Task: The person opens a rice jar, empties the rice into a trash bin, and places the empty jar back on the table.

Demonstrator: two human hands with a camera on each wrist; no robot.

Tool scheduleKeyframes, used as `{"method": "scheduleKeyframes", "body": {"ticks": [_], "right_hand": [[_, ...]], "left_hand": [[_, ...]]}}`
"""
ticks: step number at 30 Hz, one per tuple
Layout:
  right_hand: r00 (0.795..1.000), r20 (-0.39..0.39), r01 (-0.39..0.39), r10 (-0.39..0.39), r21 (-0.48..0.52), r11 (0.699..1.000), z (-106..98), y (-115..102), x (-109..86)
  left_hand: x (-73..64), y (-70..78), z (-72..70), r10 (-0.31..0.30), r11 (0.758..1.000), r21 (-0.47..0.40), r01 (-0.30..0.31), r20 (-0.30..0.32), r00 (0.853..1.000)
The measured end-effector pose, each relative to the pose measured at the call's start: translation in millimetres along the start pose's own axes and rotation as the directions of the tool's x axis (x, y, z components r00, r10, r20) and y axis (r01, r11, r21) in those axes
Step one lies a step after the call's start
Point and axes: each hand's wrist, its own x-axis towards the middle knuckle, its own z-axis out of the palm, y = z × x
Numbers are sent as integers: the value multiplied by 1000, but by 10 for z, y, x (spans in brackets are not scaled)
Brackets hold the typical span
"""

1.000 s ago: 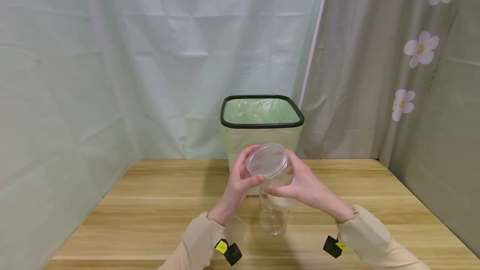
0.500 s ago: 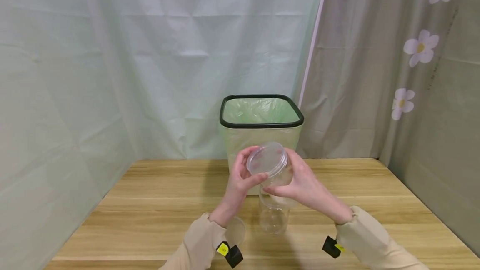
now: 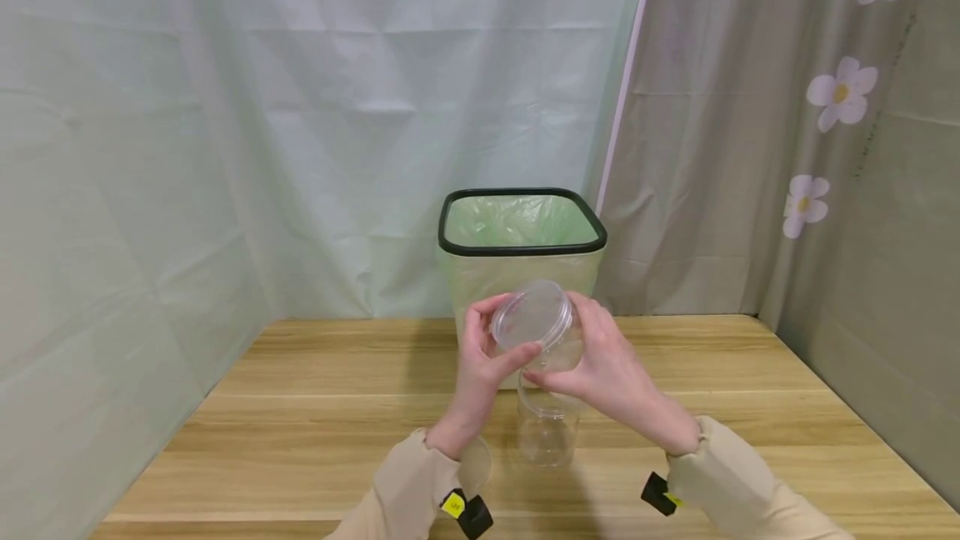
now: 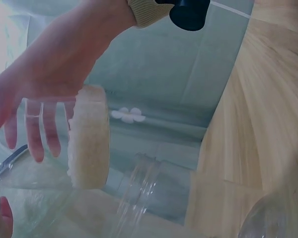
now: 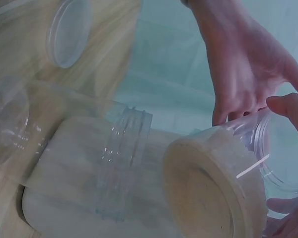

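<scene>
"What colour was the bin (image 3: 517, 267)?"

"Pale yellow-green, its rim (image 3: 522, 251) black."

"And the curtain (image 3: 420, 148) behind the bin?"

"Pale grey-green; the drape (image 3: 697, 190) to the bin's right was taupe, with white, yellow-centred flowers (image 3: 842, 93)."

"In front of the bin?"

"The raised jar (image 3: 561, 348) was colourless with cream filling (image 4: 91, 144), the sleeves (image 3: 411, 477) beige, the tabletop (image 3: 322, 373) streaked tan."

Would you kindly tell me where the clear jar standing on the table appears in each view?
Head: the standing jar is below centre, slightly right.
Left wrist: it appears sideways, from bottom middle to lower right.
Right wrist: it appears sideways, on the left.
Shared landmark: the held jar, respectively above, left and right of it.
</scene>
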Motion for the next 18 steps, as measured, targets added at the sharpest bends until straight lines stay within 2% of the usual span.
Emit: {"method": "scheduleKeyframes", "body": {"ticks": [10, 14, 18], "right_hand": [[999, -41, 16, -19, -72, 997, 51, 23, -9], [998, -55, 24, -28, -80, 996, 54, 27, -5], [997, -62, 30, -35, -78, 997, 49, 33, 1]], "left_hand": [[-22, -56, 69, -44, 993, 107, 58, -127, 991], [-23, -57, 92, -45, 994, 95, 58, -137, 990], [-31, -47, 96, -47, 996, 64, 55, -119, 992]]}}
